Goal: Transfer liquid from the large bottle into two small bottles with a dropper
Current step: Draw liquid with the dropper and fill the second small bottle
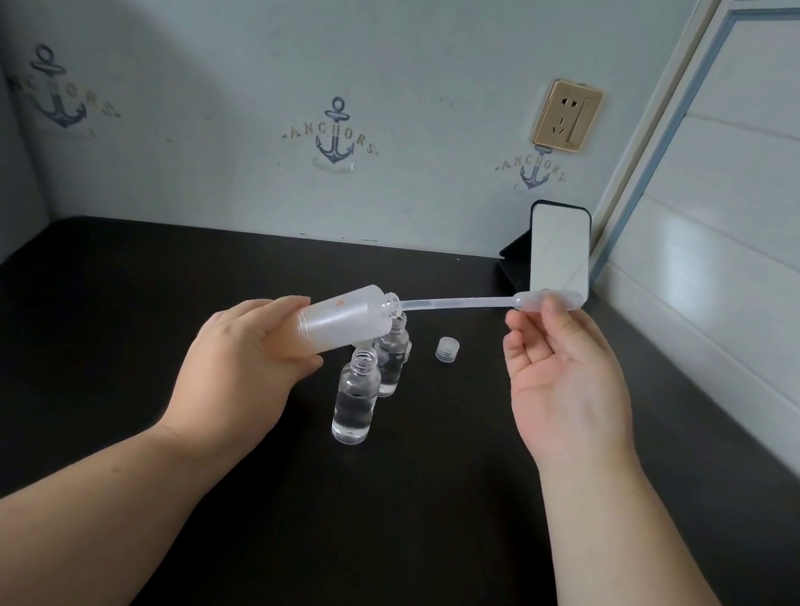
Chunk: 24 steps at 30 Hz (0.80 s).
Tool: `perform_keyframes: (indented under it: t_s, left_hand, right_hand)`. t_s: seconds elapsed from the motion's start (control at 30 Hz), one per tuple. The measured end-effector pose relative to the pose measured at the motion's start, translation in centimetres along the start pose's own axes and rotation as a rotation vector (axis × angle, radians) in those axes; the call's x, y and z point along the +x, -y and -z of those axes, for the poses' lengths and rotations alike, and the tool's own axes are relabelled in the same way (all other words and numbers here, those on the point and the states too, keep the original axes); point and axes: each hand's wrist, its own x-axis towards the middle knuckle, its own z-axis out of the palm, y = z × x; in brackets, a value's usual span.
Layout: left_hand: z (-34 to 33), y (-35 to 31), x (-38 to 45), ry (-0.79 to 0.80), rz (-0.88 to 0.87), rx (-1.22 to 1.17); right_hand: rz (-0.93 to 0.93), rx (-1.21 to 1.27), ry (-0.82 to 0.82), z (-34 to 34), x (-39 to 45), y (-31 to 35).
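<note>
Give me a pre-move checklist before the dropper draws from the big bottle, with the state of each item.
1. Left hand grips the big bottle firmly: ok, fingers wrapped round its base.
2. Big bottle uncapped: ok, mouth is open and a cap lies on the table.
3. Dropper tip in the bottle mouth: ok, it enters the neck.
4. Right hand on the bulb: ok, pinched at the fingertips.
5. Liquid reaching the tip in the tilted bottle: cannot tell, frosted wall hides it.
6. Small bottles upright and open: ok for the near one; the far one is partly hidden.
</note>
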Motion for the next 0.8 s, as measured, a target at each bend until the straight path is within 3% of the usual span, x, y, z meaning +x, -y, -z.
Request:
perform_keyframes:
  t_s: [0.27,0.8]
  left_hand:
    - [-0.03,0.10,0.18,-0.022,0.069,-0.111]
    - [-0.13,-0.50,0.25,0.032,0.213,-0.218]
  right_hand:
    - [-0.009,0.197,-0.167,0.56,0.32,0.87]
    - [-0.024,0.293,-0.172,0.63,0.57,0.82]
